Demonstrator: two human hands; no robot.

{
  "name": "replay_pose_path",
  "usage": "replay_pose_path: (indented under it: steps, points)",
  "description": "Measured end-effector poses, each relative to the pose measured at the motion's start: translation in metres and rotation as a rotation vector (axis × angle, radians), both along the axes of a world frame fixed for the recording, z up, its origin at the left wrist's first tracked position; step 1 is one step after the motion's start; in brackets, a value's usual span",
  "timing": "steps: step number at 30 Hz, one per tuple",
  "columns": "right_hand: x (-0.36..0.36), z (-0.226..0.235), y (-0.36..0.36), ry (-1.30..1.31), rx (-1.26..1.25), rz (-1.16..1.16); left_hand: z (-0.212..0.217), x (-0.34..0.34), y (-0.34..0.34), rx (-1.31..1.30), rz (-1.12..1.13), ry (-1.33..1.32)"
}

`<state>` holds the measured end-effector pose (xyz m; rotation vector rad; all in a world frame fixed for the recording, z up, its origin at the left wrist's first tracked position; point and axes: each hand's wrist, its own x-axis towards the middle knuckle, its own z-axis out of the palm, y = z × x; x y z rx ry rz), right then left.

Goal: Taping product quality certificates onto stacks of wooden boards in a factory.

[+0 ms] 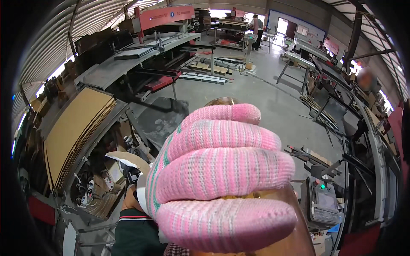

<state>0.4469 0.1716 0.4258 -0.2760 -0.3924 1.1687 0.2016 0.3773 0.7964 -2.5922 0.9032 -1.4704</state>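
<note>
- Head view: the left hand (pixel 224 175), in a pink-and-white striped glove, is very near, its 4 fingers side by side and pointing right.
- The grip is clamped over a shiny brown thing (pixel 302 237), which lies beneath the fingers and shows between the nearest 2 and past their tips on the right.
- The glove covers most of that thing, so I cannot tell its kind; the thumb's position is also unclear.
- Near, left of the glove: a dark green sleeve (pixel 134 234) with a striped cuff.
- Left: a stack of tan sheets (pixel 74 134).
- Right: a control box (pixel 320 207) with a green light; farther, thin strips (pixel 322 113).
- Far left: a long red-topped machine (pixel 166 19).
- Far: a standing person (pixel 257 32).
</note>
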Motion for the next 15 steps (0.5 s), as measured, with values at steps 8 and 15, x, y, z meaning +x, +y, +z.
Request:
replay_pose_path:
  steps: [8, 15]
  points:
    - [0.001, 0.001, 0.000, -0.025, 0.011, -0.009, -0.006, 0.013, -0.026, -0.289, 0.039, -0.133]
    - [0.005, 0.004, -0.006, 0.007, -0.003, 0.000, -0.003, 0.019, -0.038, -0.342, 0.114, -0.186]
